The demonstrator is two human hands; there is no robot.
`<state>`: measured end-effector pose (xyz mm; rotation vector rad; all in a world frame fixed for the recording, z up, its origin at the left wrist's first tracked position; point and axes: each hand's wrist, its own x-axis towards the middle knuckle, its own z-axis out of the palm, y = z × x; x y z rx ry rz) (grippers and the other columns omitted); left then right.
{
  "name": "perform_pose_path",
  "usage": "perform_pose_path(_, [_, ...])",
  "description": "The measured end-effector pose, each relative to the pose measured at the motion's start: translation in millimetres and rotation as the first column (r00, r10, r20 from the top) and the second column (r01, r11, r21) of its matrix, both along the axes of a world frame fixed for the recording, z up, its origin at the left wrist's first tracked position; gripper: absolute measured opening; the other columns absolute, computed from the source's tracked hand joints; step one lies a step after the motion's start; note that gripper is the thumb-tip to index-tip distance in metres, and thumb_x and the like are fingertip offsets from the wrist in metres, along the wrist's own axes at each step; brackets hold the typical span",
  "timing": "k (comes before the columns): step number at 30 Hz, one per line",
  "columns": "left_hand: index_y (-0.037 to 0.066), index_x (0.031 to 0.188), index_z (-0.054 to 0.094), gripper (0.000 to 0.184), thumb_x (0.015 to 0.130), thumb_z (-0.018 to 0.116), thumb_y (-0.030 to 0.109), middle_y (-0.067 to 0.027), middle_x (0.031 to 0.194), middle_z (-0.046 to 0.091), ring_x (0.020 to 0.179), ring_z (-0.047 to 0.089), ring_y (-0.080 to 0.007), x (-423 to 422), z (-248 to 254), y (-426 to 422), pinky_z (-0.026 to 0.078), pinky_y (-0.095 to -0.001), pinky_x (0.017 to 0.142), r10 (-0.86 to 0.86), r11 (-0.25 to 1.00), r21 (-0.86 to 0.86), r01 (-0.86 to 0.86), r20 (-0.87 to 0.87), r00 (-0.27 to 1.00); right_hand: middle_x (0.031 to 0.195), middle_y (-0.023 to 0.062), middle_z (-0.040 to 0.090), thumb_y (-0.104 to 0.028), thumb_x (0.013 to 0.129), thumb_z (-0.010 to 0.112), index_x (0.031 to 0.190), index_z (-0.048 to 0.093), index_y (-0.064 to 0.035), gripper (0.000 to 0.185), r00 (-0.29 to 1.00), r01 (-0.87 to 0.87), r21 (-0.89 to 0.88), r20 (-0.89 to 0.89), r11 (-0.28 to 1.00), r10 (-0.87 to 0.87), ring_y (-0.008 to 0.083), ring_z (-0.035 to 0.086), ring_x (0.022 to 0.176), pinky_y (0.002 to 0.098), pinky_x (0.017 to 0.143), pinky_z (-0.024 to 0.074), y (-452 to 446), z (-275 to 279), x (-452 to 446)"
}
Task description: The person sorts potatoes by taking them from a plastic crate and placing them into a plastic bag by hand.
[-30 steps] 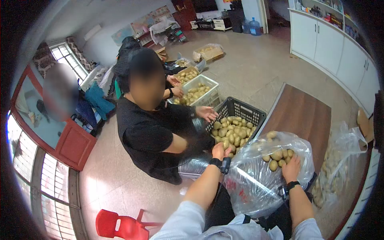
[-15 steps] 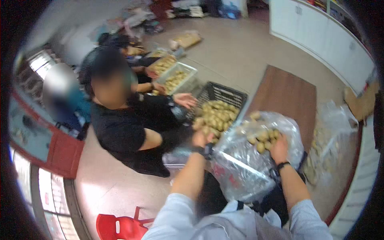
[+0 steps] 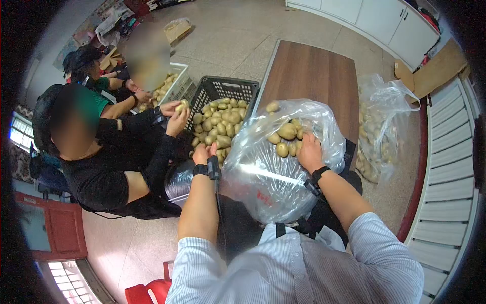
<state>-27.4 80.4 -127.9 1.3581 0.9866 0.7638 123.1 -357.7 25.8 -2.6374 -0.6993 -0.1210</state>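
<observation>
My left hand [image 3: 204,154] is at the near edge of the black crate [image 3: 229,87], beside the potatoes [image 3: 217,121] heaped in it. Its fingers are bent, and whether they hold a potato is unclear. My right hand [image 3: 310,153] rests at the mouth of a clear plastic bag [image 3: 273,190], its fingers against several potatoes [image 3: 287,131] lying there. The bag spreads over the near end of the brown board [image 3: 311,71] and toward my lap. A single potato [image 3: 272,106] lies at the bag's far edge.
A person in black [image 3: 101,172] sits at the left, holding a potato [image 3: 181,106] in both hands. Other people work behind, by a white crate [image 3: 178,88]. At the right stand a filled plastic bag [image 3: 377,131] and cardboard [image 3: 438,68]. A red chair [image 3: 149,291] is at the bottom left.
The view has turned right and downward. The person in black has brought both hands together around a potato. My left hand stays by the black crate and my right hand by the bag's potatoes.
</observation>
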Motion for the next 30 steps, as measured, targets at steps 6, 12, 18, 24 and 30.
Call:
perform_pose_path(6, [0.006,0.088,0.064,0.025,0.084,0.061,0.030,-0.0107,0.086,0.065,0.079,0.063,-0.0205,-10.9,97.6,-50.3,0.049,-0.0369,0.068,-0.128,0.916,0.289,0.278,-0.446,0.886,0.121,0.0129,0.048,-0.008,0.072,0.062,0.114,0.050,-0.0050,0.044,1.000,-0.006,-0.063,0.019,0.998,0.007,0.0379,0.049,0.106,0.0481,0.089,0.0444,-2.9,9.1,-11.3])
perform_pose_path(12, [0.004,0.087,0.050,0.015,0.087,0.050,0.019,-0.0118,0.082,0.055,0.069,0.060,-0.0293,-1.3,163.2,-107.5,0.052,-0.0430,0.061,-0.043,0.881,-0.447,0.153,0.248,0.968,0.115,0.0152,0.050,-0.009,0.073,0.062,0.119,0.050,-0.0062,0.048,0.960,-0.260,-0.081,0.084,0.962,0.267,0.0371,0.052,0.099,0.0467,0.078,0.0453,15.1,35.9,-36.3])
perform_pose_path(18, [0.002,0.086,0.047,0.013,0.089,0.043,0.014,-0.0126,0.083,0.051,0.076,0.062,-0.0309,15.6,190.9,-125.6,0.057,-0.0426,0.064,0.034,0.799,-0.574,0.177,0.338,0.940,0.117,0.0183,0.048,-0.005,0.074,0.059,0.122,0.045,-0.0065,0.051,0.929,-0.369,-0.050,0.012,0.928,0.370,0.0383,0.053,0.099,0.0466,0.079,0.0480,34.6,16.5,-43.4])
perform_pose_path(24, [0.002,0.089,0.047,0.011,0.088,0.045,0.013,-0.0118,0.083,0.052,0.075,0.063,-0.0294,13.6,197.5,-125.4,0.058,-0.0405,0.063,-0.006,0.770,-0.611,0.183,0.281,0.960,0.119,0.0168,0.047,-0.006,0.074,0.060,0.123,0.045,-0.0111,0.052,0.934,-0.351,-0.042,-0.086,0.935,0.347,0.0369,0.058,0.094,0.0448,0.074,0.0507,31.8,10.9,-45.8])
perform_pose_path(30, [0.006,0.100,0.049,0.015,0.089,0.049,0.017,-0.0088,0.086,0.050,0.071,0.062,-0.0283,11.8,176.8,-135.3,0.057,-0.0415,0.062,-0.034,0.785,-0.576,0.227,0.326,0.945,0.113,0.0213,0.050,-0.002,0.074,0.060,0.119,0.048,-0.0100,0.047,0.908,-0.409,-0.077,-0.128,0.909,0.398,0.0398,0.058,0.092,0.0465,0.075,0.0489,24.3,5.1,-55.8])
